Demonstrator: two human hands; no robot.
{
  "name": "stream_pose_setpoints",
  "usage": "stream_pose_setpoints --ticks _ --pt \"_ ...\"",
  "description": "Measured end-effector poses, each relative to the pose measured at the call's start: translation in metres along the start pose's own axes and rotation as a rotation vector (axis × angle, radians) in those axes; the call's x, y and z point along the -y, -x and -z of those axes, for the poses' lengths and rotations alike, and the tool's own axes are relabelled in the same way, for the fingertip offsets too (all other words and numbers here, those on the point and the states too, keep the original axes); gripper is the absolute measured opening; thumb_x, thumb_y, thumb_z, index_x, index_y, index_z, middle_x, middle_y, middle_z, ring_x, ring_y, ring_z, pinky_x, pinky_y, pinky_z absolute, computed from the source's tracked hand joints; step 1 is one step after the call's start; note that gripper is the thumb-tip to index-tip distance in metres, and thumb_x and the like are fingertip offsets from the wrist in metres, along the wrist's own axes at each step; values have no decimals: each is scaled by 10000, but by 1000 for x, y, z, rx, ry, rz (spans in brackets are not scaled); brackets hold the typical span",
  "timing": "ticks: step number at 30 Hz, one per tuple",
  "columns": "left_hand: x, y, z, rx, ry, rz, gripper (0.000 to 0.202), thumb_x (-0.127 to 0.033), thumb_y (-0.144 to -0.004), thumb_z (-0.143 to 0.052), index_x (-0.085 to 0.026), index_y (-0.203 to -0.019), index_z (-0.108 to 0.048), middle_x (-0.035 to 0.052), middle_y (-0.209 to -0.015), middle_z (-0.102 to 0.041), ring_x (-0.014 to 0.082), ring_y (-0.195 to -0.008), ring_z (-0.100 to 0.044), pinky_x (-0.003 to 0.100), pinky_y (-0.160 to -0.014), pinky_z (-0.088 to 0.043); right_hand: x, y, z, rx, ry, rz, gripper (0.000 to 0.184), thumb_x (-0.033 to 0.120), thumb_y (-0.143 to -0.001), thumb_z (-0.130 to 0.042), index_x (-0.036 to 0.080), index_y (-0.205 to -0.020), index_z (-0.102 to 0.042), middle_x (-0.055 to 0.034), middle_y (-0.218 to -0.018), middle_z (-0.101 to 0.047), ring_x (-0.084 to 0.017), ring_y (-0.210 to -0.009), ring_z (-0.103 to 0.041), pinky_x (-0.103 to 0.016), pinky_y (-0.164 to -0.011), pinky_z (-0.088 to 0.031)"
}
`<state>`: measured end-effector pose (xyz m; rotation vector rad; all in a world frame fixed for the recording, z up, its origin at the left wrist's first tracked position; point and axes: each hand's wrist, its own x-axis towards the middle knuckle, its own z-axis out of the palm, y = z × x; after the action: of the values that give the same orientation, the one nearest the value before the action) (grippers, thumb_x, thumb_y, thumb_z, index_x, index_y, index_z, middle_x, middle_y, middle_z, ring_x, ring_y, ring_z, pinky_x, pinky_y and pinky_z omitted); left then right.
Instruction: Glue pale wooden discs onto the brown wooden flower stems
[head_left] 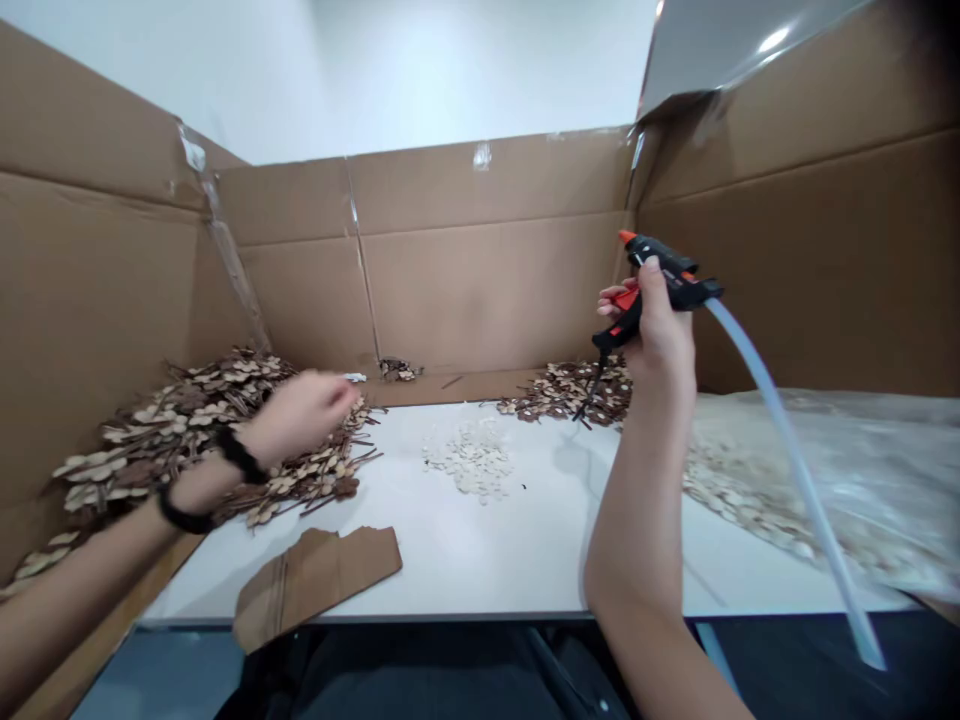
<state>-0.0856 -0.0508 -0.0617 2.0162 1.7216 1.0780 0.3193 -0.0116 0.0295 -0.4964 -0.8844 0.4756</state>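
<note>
We see our right hand [664,325] wrapped firmly around the handle of a glue gun [681,287], its thumb along the near side and its fingers around the front, beside the red trigger [625,298]. We hold the gun raised above the right part of the white table [540,560], its orange nozzle [625,237] pointing up and to the left. A long translucent glue stick [791,445] comes out of its back and curves down past the front edge of the table; a dark cable [598,377] hangs from the grip.

Our left hand [307,412] is blurred over a pile of wooden flowers [191,415] on the left. Its fingers look curled in, but we cannot tell whether they hold a flower or touch the pile. Two black bands [238,455] circle that wrist.

Between our hands, small pale discs [476,460] lie spread on the table. A second flower pile [559,390] lies at the back, left of our right forearm, and a torn cardboard piece [322,575] overhangs the front edge.
</note>
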Motion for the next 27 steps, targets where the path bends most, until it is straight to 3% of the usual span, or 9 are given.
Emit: stream_pose_setpoints --ticks 3,5,7,13,18,20,22,24,27 --pt "15 7 8 196 -370 -5 263 -357 -765 -619 -174 -577 -602 29 -597 -570 208 -698 -564 277 -672 -423 6 1 0 17 -7 -18 362 518 -750 -658 171 -713 -564 2 -609 -588 -86 -506 -554 -211 -480 -468" --pt "26 17 -2 294 -619 -18 286 -402 -797 -556 -199 -601 -605 63 -661 -638 251 -759 -578 301 -702 -391 8 1 0 33 8 -29 363 520 -752 -654 174 -699 -557 2 -608 -587 -88 -503 -552 -215 -478 -472" --pt "35 26 -13 325 -727 -34 298 -425 -833 -481 -206 -706 -639 86 -827 -682 276 -882 -576 318 -758 -383 8 1 0 52 23 -29 373 530 -746 -655 174 -693 -558 4 -609 -585 -87 -500 -550 -217 -477 -475" --pt "48 28 -24 323 -737 -63 314 -454 -820 -451 -194 -806 -626 120 -958 -651 317 -999 -528 382 -871 -375 9 3 -1 100 9 -17 400 551 -717 -674 159 -725 -596 -1 -627 -594 -73 -488 -535 -202 -480 -471" --pt "65 21 -28 377 -547 -34 254 -447 -718 -562 -205 -774 -508 71 -902 -624 287 -968 -540 354 -815 -409 13 4 -4 124 -15 3 392 537 -704 -691 159 -672 -593 -1 -622 -590 -68 -496 -530 -198 -487 -470" --pt "63 16 -28 424 -395 -4 285 -411 -673 -600 -205 -790 -443 48 -841 -617 256 -881 -566 335 -753 -425 17 7 -7 118 -29 -7 399 541 -670 -717 160 -691 -602 -1 -624 -592 -77 -514 -544 -193 -463 -457" --pt "45 5 -23 488 -176 53 348 -410 -654 -619 -207 -845 -411 17 -759 -609 214 -737 -578 301 -643 -425 22 11 -10 130 -37 -34 431 577 -653 -712 166 -731 -607 -6 -632 -602 -96 -534 -567 -187 -416 -427" --pt "9 -13 -13 480 54 68 450 -458 -651 -643 -199 -947 -425 0 -716 -606 181 -624 -559 264 -539 -391 27 16 -15 182 -35 -74 484 643 -673 -656 167 -748 -607 -19 -629 -610 -106 -525 -572 -185 -379 -389" --pt "-68 -42 3 215 303 -153 492 -521 -697 -644 -159 -1007 -522 32 -789 -630 153 -635 -566 259 -572 -422 31 25 -24 315 -18 -113 601 748 -726 -493 157 -692 -600 -41 -585 -604 -92 -444 -517 -198 -357 -339"
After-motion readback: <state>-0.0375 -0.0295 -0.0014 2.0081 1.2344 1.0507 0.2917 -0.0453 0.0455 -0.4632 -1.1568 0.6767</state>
